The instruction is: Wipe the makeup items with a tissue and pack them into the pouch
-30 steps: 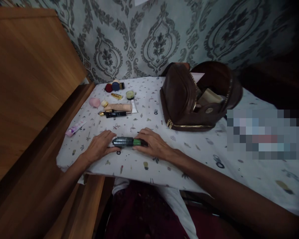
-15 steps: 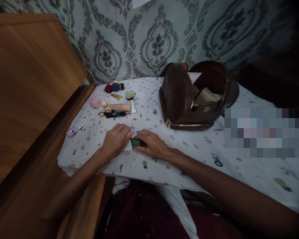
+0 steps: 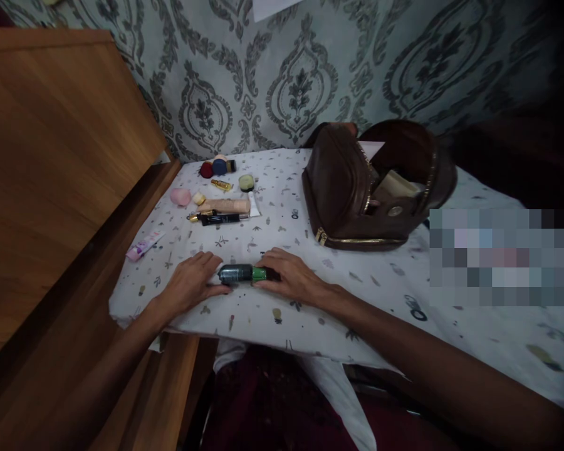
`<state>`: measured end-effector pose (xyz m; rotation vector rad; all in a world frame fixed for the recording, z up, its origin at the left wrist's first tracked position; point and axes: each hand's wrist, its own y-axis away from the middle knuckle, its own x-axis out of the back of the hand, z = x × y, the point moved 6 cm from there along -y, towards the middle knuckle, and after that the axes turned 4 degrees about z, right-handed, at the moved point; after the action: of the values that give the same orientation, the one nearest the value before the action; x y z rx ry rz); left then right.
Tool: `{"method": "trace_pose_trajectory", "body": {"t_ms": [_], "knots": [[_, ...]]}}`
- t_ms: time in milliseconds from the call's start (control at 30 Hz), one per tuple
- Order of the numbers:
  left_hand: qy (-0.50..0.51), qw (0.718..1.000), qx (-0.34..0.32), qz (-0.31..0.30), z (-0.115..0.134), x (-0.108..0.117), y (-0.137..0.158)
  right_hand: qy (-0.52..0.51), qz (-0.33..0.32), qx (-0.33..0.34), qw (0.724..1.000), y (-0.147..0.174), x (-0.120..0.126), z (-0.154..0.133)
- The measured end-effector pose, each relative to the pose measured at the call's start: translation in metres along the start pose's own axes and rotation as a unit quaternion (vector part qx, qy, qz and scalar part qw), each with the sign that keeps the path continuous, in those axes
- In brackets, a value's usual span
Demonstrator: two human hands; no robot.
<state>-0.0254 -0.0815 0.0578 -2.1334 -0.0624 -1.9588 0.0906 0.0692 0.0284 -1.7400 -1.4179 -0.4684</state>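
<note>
A small dark bottle [image 3: 235, 274] with a bright green band lies on its side near the front of the table, its label too blurred to read. My right hand [image 3: 289, 275] grips its dark right end, fingers above and thumb below, covering part of it. By the bottle's left end is my left hand [image 3: 192, 280], open, with thumb and fingers apart; whether the fingertips touch the bottle I cannot tell. Beyond the hands lie a black tube [image 3: 223, 218], a beige tube [image 3: 225, 205] and a small white tube [image 3: 254, 205].
An unzipped brown leather bag [image 3: 336, 181] stands at the back right. Farther left are a pink sponge [image 3: 181, 196], a round pale green pot [image 3: 246, 182], a gold tube [image 3: 221, 185] and a pink-white tube [image 3: 145, 245]. A wooden panel [image 3: 66, 156] borders the patterned tablecloth [image 3: 272, 235].
My left hand has moved left, away from my right hand, and opened. More of the bottle now shows between the hands. My right hand stays on the bottle's right end.
</note>
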Motion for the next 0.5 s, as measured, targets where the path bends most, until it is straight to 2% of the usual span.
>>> {"method": "trace_pose_trajectory", "body": {"t_ms": [133,233,300,400,500], "knots": [[0.051,0.999,0.001,0.009,-0.010,-0.003,0.007,0.006,-0.006,-0.010,1.000,0.000,0.001,-0.002],[0.038,0.999,-0.011,0.035,-0.008,0.000,0.007,0.008,-0.005,-0.002,1.000,-0.001,0.003,-0.004],[0.000,0.998,-0.009,0.060,-0.006,0.003,0.004,0.003,0.017,0.008,1.000,-0.001,0.006,-0.003],[-0.061,0.994,0.014,0.088,-0.005,0.007,-0.004,0.008,0.084,0.006,0.996,0.000,0.013,0.004],[-0.086,0.994,-0.005,0.074,-0.002,0.005,-0.014,0.028,0.108,-0.012,0.994,0.000,0.014,0.013]]}}
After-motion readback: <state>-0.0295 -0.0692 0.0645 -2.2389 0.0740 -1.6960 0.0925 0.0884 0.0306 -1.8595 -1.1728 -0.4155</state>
